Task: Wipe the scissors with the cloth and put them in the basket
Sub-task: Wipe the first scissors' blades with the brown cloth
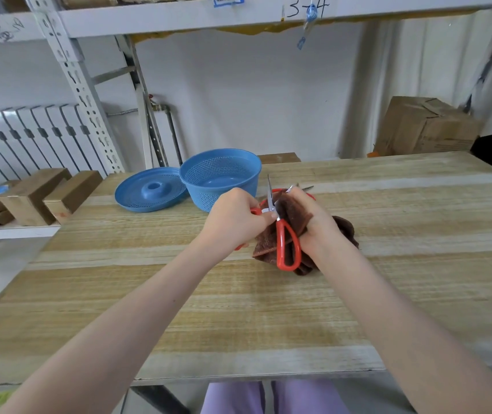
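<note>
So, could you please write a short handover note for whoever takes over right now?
Left hand: grips the red scissors near the pivot, blades apart.
Right hand: holds the brown cloth wrapped over one blade.
The blue basket stands open behind the hands, nothing seen inside; its lid lies beside it.
Done: wiping is under way.
Left: finish wiping, put scissors in the basket.

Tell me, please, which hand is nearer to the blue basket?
Left. The left hand is just in front of the blue basket; the right hand sits farther off to its right.
</note>
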Available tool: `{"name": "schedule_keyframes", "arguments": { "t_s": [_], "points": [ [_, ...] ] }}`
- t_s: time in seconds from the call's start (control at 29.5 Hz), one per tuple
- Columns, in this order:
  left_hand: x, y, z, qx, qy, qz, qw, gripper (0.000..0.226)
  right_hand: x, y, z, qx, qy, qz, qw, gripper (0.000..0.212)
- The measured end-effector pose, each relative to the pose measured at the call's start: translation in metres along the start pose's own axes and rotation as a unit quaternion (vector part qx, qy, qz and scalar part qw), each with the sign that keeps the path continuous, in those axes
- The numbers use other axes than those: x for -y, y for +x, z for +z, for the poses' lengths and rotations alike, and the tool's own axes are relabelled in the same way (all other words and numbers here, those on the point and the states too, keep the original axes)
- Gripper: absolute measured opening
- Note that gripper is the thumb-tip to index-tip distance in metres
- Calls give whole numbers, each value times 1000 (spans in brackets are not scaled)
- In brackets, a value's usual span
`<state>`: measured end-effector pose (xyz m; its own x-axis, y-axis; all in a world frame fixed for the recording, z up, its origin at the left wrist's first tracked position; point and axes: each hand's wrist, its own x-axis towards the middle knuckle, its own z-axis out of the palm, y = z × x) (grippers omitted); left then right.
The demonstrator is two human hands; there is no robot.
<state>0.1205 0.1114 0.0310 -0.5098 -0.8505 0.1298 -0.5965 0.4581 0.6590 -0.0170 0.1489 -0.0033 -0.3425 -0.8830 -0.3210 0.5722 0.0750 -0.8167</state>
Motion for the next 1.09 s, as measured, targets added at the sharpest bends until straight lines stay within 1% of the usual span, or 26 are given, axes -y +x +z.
{"name": "schedule_keyframes", "arguments": {
  "t_s": [0.07,0.17,0.27,0.41,0.44,0.51,0.54,0.61,0.71,0.75,0.81,0.85,0.98,1.02,1.09],
  "points": [
    [0,-1,1,0,3,6,1000,44,4,0,1,4,-4,4,1000,33],
    [1,-1,0,2,13,5,1000,43,8,2,2,-4,26,15,1000,37],
    [2,-1,-2,5,8,-1,1000,44,1,2,3,-8,5,20,1000,33],
    [1,1,-1,0,3,7,1000,46,0,2,2,-1,-1,17,1000,45],
    [0,0,-1,0,4,11,1000,47,2,3,2,8,-2,15,1000,43],
    [0,1,-2,-3,5,13,1000,49,5,3,3,12,-7,6,1000,27],
    [0,2,-3,-4,4,12,1000,48,4,4,3,4,-10,2,1000,27],
    [1,2,-4,-2,5,9,1000,47,1,5,2,-19,-23,-3,1000,38],
    [2,2,-3,7,9,6,1000,43,0,11,1,-39,-55,-10,998,32],
    [2,2,-3,10,10,6,1000,42,0,12,1,-43,-65,-9,997,34],
    [3,2,-3,16,14,5,1000,43,2,17,0,-55,-63,-4,996,45],
    [4,3,-3,19,18,5,1000,44,2,20,0,-61,-54,-4,997,47],
    [10,1,-3,27,36,-5,999,45,0,32,-6,-91,-70,14,993,29],
    [12,1,-3,24,38,-10,999,45,0,35,-9,-95,-69,9,993,27],
    [15,1,-5,22,37,-18,999,45,3,36,-15,-112,-36,-23,993,12]
  ]
}}
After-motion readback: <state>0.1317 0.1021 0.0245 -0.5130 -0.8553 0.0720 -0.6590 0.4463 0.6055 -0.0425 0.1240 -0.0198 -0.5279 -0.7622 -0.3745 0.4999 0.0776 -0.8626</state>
